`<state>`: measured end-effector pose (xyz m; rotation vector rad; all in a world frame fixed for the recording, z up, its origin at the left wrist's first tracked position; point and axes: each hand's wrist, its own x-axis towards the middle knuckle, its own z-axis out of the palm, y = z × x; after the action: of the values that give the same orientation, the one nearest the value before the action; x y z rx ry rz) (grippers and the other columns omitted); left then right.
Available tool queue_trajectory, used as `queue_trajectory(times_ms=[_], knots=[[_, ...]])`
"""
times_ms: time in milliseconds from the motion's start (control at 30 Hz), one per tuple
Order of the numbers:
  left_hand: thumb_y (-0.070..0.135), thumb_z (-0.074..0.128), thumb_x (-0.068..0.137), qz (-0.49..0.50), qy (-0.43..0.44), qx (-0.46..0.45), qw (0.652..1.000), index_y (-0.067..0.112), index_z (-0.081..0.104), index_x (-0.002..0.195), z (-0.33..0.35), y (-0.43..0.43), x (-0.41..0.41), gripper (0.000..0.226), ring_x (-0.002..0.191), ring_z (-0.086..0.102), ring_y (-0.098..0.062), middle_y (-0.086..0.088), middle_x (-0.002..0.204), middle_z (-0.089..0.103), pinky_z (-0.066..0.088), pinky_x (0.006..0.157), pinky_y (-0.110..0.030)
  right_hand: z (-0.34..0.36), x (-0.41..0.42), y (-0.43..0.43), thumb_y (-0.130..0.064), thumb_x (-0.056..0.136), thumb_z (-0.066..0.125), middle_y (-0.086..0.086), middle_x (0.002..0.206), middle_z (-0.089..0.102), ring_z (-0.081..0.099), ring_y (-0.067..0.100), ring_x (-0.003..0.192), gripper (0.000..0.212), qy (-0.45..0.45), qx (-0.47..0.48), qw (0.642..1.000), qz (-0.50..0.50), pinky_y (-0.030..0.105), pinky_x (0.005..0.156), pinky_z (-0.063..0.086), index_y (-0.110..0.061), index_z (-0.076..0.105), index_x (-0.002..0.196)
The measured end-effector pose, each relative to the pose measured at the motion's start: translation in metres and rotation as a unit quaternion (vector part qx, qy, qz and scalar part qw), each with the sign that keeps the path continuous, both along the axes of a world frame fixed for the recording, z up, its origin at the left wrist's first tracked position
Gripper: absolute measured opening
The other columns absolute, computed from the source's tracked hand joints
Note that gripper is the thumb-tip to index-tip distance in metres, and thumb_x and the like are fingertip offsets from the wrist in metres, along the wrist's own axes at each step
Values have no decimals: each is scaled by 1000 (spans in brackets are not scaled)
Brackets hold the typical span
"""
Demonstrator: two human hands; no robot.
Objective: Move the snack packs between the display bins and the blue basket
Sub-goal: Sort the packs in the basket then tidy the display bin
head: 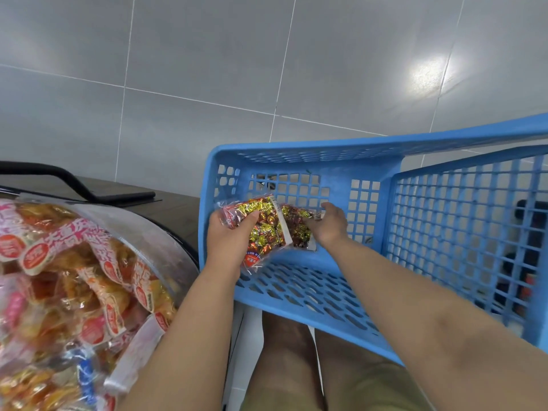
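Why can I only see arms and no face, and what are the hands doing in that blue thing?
The camera sits on the person's head and looks down, so you see only their arms, hands and knees. There is no robot here, just a person. The left hand grips a shiny snack pack. The right hand holds a second pack right beside it. Both packs are inside the blue basket, which has walls full of holes. On the left is a clear bin piled with pink and orange packs. Behind everything are grey tiles.
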<state>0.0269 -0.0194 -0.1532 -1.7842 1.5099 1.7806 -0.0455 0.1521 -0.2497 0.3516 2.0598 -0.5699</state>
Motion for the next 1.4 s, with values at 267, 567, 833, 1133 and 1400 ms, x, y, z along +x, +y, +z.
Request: queue_trajectory(times_ms=[267,567,833,1133,1400], knots=[[24,77,80,-1,-14,0,1000,34,51,102,-2,0,8,35,97,66,-25,3,105,64,55,86,-50,-28,10,3,-28,69,83,7,110,48,50,20,93,56,-3,-24,999,-23,28,69,40,-17,42,106],[23,77,80,-5,-13,41,999,36,52,96,7,0,-1,32,93,67,-28,-1,106,65,57,79,-55,33,-16,56,-13,76,74,7,110,63,63,22,98,49,-90,-230,847,-471,35,80,54,-11,49,118],[31,64,90,-54,36,140,988,30,54,107,21,31,-30,19,79,73,-15,-5,107,69,57,60,-33,81,-21,43,-28,73,69,8,101,65,59,23,95,37,-228,-375,811,-387,41,93,44,-13,59,105],[51,24,101,-24,59,317,946,21,64,110,23,38,-49,51,97,70,-22,-4,99,75,49,87,-45,67,-42,46,-22,72,73,5,117,64,63,25,104,58,-295,-368,841,-266,47,89,51,-32,49,124],[49,19,102,-183,24,273,944,13,57,130,3,22,-50,59,134,39,-27,-8,135,55,25,114,-48,50,-33,55,-24,52,86,10,97,71,70,25,85,77,-327,-434,743,-390,38,68,56,-14,53,120]])
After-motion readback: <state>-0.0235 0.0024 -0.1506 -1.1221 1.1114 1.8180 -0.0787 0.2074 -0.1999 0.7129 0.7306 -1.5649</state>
